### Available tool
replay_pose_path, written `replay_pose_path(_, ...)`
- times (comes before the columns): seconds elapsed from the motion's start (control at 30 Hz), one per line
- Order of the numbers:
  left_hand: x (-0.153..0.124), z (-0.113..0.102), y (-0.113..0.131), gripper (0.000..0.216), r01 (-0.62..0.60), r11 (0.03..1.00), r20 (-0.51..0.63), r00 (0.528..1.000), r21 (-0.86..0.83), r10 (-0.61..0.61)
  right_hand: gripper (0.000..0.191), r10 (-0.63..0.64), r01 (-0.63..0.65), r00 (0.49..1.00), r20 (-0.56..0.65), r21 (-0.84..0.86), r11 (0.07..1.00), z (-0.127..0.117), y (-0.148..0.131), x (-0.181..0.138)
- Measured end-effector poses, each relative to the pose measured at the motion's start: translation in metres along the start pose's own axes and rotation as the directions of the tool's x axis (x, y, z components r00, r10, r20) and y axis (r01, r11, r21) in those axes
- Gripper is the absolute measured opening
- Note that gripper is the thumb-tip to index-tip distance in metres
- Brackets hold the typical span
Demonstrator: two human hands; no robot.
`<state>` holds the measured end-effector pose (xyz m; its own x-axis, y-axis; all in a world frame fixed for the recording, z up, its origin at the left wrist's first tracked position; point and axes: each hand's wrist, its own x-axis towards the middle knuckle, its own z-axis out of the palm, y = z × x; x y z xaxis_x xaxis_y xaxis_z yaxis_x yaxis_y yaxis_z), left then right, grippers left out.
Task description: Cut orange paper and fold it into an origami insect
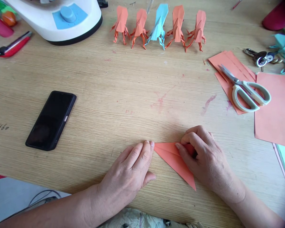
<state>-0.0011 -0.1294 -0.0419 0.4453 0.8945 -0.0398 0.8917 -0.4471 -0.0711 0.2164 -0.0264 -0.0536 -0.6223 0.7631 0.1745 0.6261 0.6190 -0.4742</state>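
Two hands worked on a pale wooden tabletop [123,85]: the left hand [129,172] lay flat, fingertips touching a folded orange paper triangle [174,160], which the right hand [201,155] pinched at its near edge. Five folded paper figures [159,27] stood beyond.

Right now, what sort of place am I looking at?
Probably a home craft desk used for origami: a row of folded paper figures, scissors on orange sheets, and both hands pressing a folded orange paper.
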Motion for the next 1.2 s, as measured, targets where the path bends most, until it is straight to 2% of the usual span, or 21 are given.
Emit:
replay_pose_path(0.13,-0.0019,0.0009,-0.0036,0.060,-0.029,1.000,0.013,0.999,-0.009,0.029,0.016,0.001,-0.001,1.000,0.000,0.013,1.000,-0.0005,-0.0003,-0.0001)
replay_pose_path(0.23,-0.0019,0.0004,-0.0048,0.057,-0.024,1.000,0.028,0.999,-0.019,0.025,0.015,0.005,-0.005,1.000,0.004,0.013,1.000,-0.0008,-0.0003,-0.0004)
replay_pose_path(0.77,0.0022,0.0040,-0.0090,0.063,-0.097,0.994,0.005,0.995,-0.053,0.097,0.015,0.007,-0.007,1.000,0.008,0.030,1.000,-0.0001,0.0005,-0.0003)
replay_pose_path(1.2,0.0031,0.0084,-0.0071,0.071,-0.055,0.994,-0.038,0.998,-0.098,0.052,0.011,0.054,-0.054,0.999,-0.001,0.040,0.998,-0.0005,0.0005,-0.0038)
